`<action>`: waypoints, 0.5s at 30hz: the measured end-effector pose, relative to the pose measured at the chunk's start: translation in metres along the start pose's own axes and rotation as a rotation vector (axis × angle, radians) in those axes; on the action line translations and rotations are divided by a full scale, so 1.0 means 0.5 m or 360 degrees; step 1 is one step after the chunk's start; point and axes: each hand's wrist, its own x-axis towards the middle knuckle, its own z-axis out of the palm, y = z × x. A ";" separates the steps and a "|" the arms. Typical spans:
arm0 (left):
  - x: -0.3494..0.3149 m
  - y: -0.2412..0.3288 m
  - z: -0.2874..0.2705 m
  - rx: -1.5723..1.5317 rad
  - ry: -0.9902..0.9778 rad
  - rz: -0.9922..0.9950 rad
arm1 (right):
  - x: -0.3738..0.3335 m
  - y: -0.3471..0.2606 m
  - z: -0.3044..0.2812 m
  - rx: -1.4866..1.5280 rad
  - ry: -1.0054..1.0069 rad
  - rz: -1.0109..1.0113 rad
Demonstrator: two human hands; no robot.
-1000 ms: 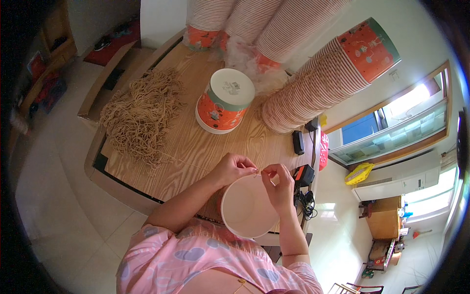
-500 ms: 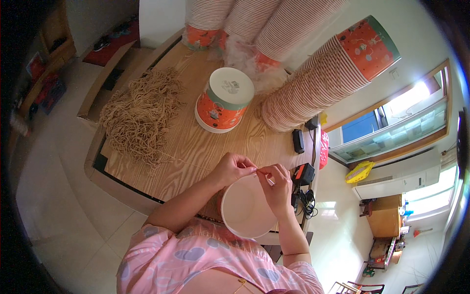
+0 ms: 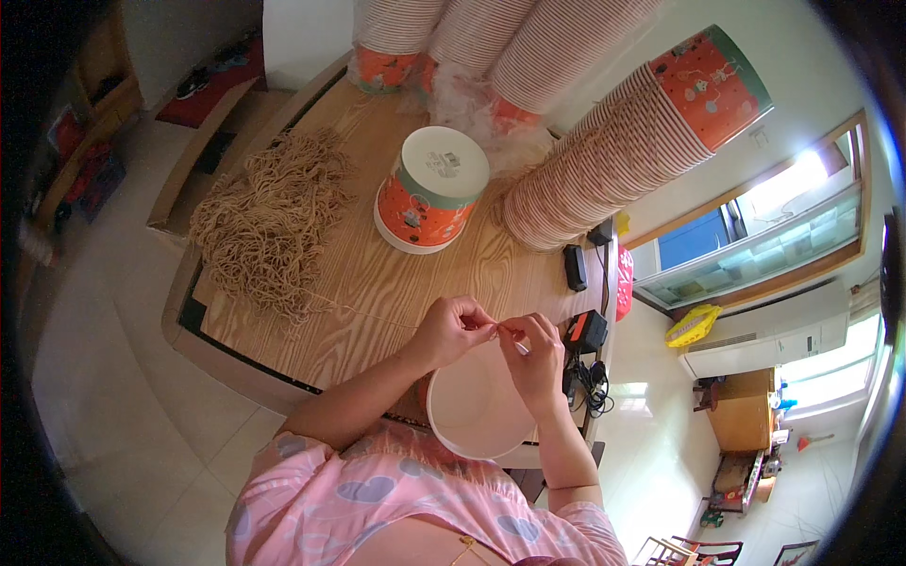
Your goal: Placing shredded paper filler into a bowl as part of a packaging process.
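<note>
My left hand (image 3: 457, 330) and my right hand (image 3: 534, 351) meet fingertip to fingertip above the far rim of an open paper bucket (image 3: 477, 407), whose white inside faces me. Both are closed in a pinch on a thin tan string (image 3: 363, 312); the bit between the fingers is mostly hidden. From there the string runs left across the wooden table to a loose heap of tan cord (image 3: 274, 222). Beyond my hands, an orange and green paper bucket (image 3: 429, 203) stands upside down, its white base up.
A tall stack of nested buckets (image 3: 613, 156), wound with string, leans at the right. More stacks (image 3: 491, 42) in clear plastic stand at the back. A black adapter (image 3: 586, 331) with cables (image 3: 593, 389) and a small black box (image 3: 575, 268) lie by the table's right edge.
My left hand's fingers have shifted slightly, and the string to the heap shows more plainly above the table. My right hand and the open bucket stay nearly in place.
</note>
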 end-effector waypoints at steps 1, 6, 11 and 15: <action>0.000 -0.001 0.000 -0.0001 -0.0002 -0.0001 | 0.001 0.001 0.001 -0.0001 0.0000 0.0002; 0.006 -0.002 -0.002 0.0166 -0.0026 -0.0068 | 0.002 0.010 0.004 -0.0079 0.0001 -0.0106; 0.009 -0.021 -0.001 0.0015 -0.0073 -0.0136 | -0.006 0.017 -0.005 0.0079 0.0005 0.0048; 0.010 -0.016 -0.005 -0.0176 -0.0094 -0.0246 | -0.013 0.016 0.000 0.0331 0.0053 0.0245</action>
